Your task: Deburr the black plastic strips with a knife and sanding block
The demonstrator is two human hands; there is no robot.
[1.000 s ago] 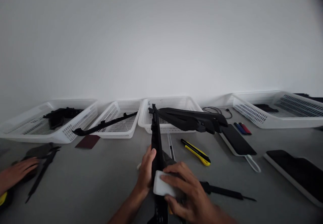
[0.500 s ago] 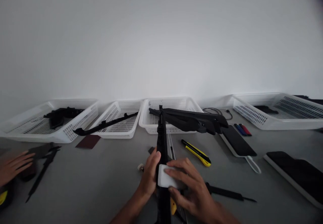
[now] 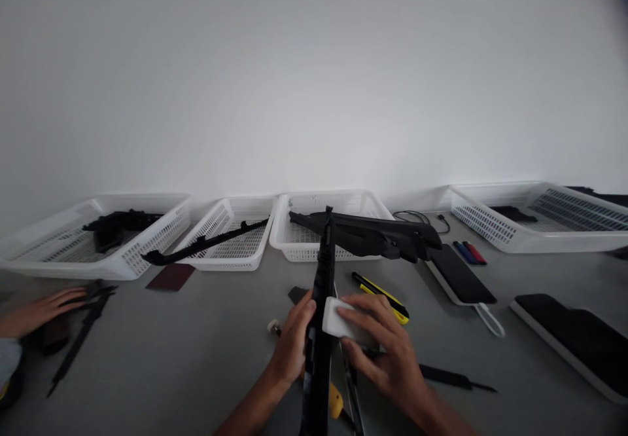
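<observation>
My left hand (image 3: 293, 341) is wrapped round a long, narrow black plastic part (image 3: 322, 272), its thumb along the near-side edge. The part points away from me and tilts a little to the right at its far end. Between the fingers and thumb of my right hand (image 3: 392, 347) is a white block (image 3: 336, 319) with rounded edges, held against the right side of the part. Below my hands, partly hidden, lies a tool with a yellow handle (image 3: 335, 400). A yellow and black utility knife (image 3: 392, 302) lies just beyond my right hand.
White baskets (image 3: 235, 266) line the wall, several holding black parts (image 3: 387, 236). A co-worker's hand (image 3: 46, 311) is at the left, by a thin black part (image 3: 83, 338). At right lie a power bank with a white loop (image 3: 461, 275), blue and red items (image 3: 471, 253) and a black-topped slab (image 3: 564, 338).
The black part's far end has swung to the right. My right hand and the white block have moved up and right along it. The co-worker's hand has shifted right.
</observation>
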